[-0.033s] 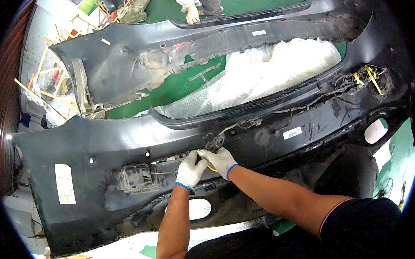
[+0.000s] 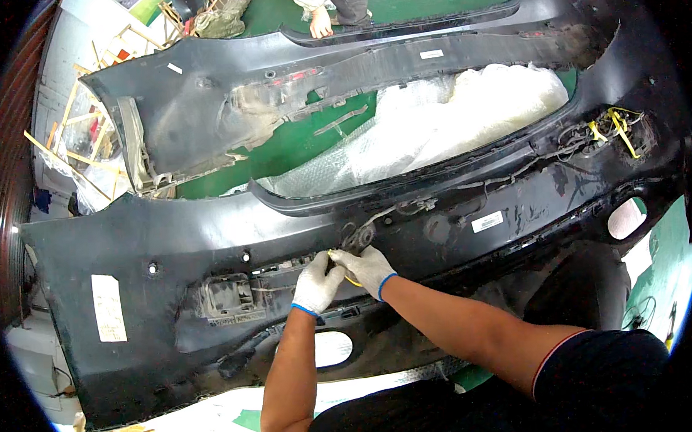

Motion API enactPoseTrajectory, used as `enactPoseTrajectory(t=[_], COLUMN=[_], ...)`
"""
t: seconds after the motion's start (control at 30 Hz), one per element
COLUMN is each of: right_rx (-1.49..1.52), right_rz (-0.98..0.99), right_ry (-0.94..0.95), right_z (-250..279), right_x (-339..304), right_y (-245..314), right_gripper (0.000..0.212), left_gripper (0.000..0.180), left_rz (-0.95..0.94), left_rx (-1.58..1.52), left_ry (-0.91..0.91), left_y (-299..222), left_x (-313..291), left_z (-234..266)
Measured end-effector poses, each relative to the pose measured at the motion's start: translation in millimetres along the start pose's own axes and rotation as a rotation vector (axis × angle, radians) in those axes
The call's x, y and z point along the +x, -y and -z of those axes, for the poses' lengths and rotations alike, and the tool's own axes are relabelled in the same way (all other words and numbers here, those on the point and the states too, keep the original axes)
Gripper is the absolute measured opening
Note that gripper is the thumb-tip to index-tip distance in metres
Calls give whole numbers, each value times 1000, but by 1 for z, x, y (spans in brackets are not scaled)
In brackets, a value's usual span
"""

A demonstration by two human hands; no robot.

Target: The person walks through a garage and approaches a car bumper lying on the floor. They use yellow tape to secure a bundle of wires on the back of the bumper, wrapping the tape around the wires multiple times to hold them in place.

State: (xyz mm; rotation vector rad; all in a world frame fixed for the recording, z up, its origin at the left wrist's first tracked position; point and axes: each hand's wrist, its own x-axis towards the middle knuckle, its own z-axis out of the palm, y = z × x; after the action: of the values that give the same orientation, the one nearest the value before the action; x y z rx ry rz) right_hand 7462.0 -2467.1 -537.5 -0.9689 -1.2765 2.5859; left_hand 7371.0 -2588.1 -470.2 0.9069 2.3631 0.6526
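A large black car bumper (image 2: 207, 222) lies with its inner side up in front of me. Both my hands wear white knit gloves with blue cuffs. Thumbs and fingertips of my left hand (image 2: 318, 285) and my right hand (image 2: 366, 271) meet over the bumper's middle. They pinch a thin yellow strip (image 2: 353, 281), whose curved end shows below the fingers. Most of the strip is hidden by the gloves. Just beyond the fingers, a dark round part (image 2: 362, 235) sits by the wiring harness (image 2: 468, 185), which runs off to the right. Left of my hands is a black rectangular housing (image 2: 230, 296).
Yellow straps (image 2: 624, 133) loop around wiring at the bumper's right end. A second black bumper (image 2: 179, 107) lies beyond, with bubble wrap (image 2: 472, 106) between. Another person's hand (image 2: 320, 22) rests on its far edge. Wooden sticks (image 2: 70, 97) are piled at far left.
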Motion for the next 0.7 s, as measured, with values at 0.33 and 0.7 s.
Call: enactPoseTrajectory(t=[0.33,0.7], right_rx=[14,-382], right_rz=[-70,252], right_ry=[156,246], right_z=[12,26], right_x=[4,15], right_y=[-3,-12], right_gripper=[53,36], left_gripper=[35,44], left_rz=[-116,21], left_rx=[-145,-490], left_ry=[-58,-170], left_y=[-5,-5], left_x=[2,-7], left_z=[6,6])
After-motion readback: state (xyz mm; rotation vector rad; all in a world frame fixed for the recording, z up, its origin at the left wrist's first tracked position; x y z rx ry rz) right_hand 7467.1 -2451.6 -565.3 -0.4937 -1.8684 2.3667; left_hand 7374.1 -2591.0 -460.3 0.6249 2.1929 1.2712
